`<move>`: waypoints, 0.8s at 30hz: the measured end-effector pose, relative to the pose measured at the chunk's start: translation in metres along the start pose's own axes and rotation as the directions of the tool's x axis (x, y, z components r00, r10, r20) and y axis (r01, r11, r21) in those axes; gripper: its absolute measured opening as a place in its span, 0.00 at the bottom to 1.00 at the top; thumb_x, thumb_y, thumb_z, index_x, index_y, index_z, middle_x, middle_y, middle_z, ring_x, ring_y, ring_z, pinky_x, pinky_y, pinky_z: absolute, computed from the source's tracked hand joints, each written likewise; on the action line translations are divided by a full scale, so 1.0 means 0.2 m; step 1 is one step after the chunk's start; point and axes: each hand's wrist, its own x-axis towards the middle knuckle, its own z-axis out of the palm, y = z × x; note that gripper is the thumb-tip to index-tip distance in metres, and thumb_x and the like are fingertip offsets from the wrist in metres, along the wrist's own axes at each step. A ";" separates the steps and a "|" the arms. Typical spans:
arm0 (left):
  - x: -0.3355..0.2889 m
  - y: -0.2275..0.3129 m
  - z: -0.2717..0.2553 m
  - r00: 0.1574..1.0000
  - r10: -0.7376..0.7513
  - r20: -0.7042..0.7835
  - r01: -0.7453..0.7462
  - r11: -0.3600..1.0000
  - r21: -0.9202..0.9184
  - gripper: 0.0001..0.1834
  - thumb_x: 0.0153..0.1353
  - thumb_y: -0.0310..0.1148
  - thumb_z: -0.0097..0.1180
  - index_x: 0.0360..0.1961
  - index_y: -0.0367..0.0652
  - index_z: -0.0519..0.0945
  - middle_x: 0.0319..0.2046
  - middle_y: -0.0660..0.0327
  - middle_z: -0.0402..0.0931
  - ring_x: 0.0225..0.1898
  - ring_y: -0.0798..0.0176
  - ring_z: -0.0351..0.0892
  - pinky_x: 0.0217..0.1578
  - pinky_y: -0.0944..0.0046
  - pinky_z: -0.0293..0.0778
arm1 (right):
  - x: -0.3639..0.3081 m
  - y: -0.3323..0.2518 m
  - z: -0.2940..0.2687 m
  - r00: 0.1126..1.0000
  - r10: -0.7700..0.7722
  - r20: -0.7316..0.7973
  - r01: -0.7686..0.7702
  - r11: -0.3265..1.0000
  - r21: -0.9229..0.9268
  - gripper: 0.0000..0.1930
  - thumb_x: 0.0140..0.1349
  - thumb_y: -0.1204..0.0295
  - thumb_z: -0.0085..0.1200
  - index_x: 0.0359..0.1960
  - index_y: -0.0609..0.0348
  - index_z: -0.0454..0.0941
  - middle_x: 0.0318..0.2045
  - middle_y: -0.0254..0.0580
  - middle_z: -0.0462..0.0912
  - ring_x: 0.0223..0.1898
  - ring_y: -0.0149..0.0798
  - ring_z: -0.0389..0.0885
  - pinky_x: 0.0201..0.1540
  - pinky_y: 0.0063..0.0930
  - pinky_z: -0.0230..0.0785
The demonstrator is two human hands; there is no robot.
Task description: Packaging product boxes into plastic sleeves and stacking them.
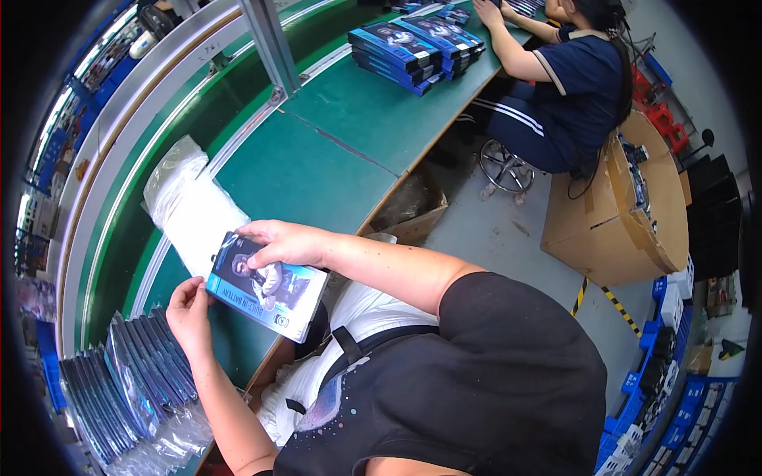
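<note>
A flat printed box in dark blue and light blue, with a picture of a person on its face, is held tilted over the green bench's near edge. My right hand grips its far edge, the thumb lying across the front. At the box's left corner, the fingertips of my left hand are pinched together; whether plastic film is also between them I cannot tell. A pile of clear-white plastic bags lies just beyond the box, partly hidden by it.
Rows of bagged flat boxes stand at the lower left. Stacked printed boxes sit farther along the green bench, below a metal post. At the right, a co-worker sits on a stool near a large cardboard carton.
</note>
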 end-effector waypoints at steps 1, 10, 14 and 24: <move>-0.01 0.01 0.01 0.999 0.027 0.040 -0.028 1.000 0.015 0.06 0.59 0.22 0.54 0.37 0.31 0.77 0.29 0.62 0.77 0.30 0.73 0.75 0.33 0.75 0.72 | 0.01 0.01 0.02 0.995 -0.097 -0.020 0.098 0.995 0.017 0.37 0.53 0.79 0.54 0.63 0.75 0.50 0.56 0.54 0.68 0.54 0.37 0.71 0.55 0.28 0.65; -0.20 0.16 0.15 0.789 0.611 0.064 -0.552 0.659 0.510 0.07 0.49 0.15 0.52 0.30 0.35 0.75 0.26 0.54 0.71 0.28 0.55 0.73 0.32 0.62 0.71 | -0.08 -0.05 0.17 0.924 -0.111 -0.366 -0.008 0.951 -0.309 0.25 0.53 0.76 0.60 0.50 0.72 0.65 0.42 0.51 0.76 0.44 0.35 0.77 0.46 0.27 0.70; -0.26 0.09 0.17 0.857 0.515 -0.022 -0.491 0.828 0.273 0.06 0.49 0.15 0.55 0.29 0.35 0.75 0.25 0.58 0.72 0.26 0.65 0.74 0.28 0.67 0.71 | -0.12 -0.04 0.14 0.898 -0.055 -0.436 0.011 0.995 -0.103 0.11 0.52 0.75 0.63 0.30 0.63 0.72 0.28 0.40 0.79 0.30 0.28 0.77 0.33 0.22 0.71; -0.21 0.02 0.12 0.934 -0.277 0.224 0.305 0.298 -0.905 0.16 0.59 0.30 0.55 0.46 0.31 0.72 0.39 0.52 0.78 0.39 0.58 0.80 0.42 0.60 0.77 | -0.14 -0.10 0.22 0.967 0.224 -0.122 -0.255 0.861 -0.441 0.18 0.54 0.74 0.62 0.45 0.69 0.74 0.35 0.38 0.80 0.36 0.26 0.77 0.38 0.20 0.70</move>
